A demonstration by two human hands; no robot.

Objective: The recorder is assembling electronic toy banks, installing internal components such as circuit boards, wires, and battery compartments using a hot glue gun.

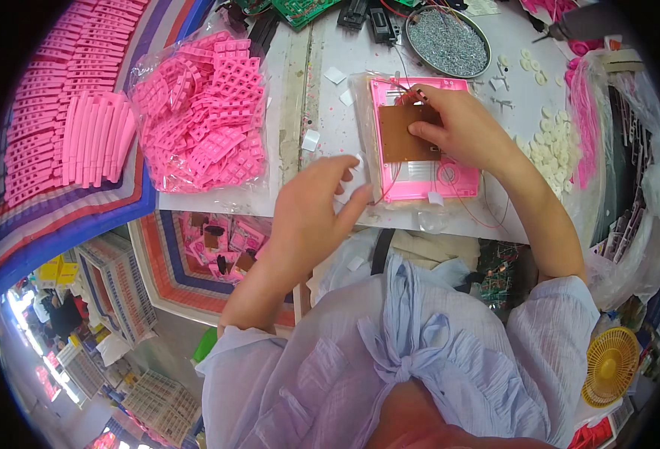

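A pink plastic casing [412,193] lies in front of me on the worktable, with thin red wires running about it. Over its middle is a brown circuit board [403,135]. My right hand [465,126] grips this board, thumb on its face and fingers at its upper edge; the fingertips are partly hidden. To the left of the casing, my left hand [315,198] has its thumb and fingers apart and nothing visible between them. A small white square piece [310,140] lies on the table beyond that hand.
A clear bag of pink keypad parts [203,112] lies at left, beside rows of pink parts [68,75]. A round tray of screws [421,46] stands behind the casing. White plastic pieces [551,153] are piled at right. Below the table's left edge is a bin [162,258] of pink assemblies.
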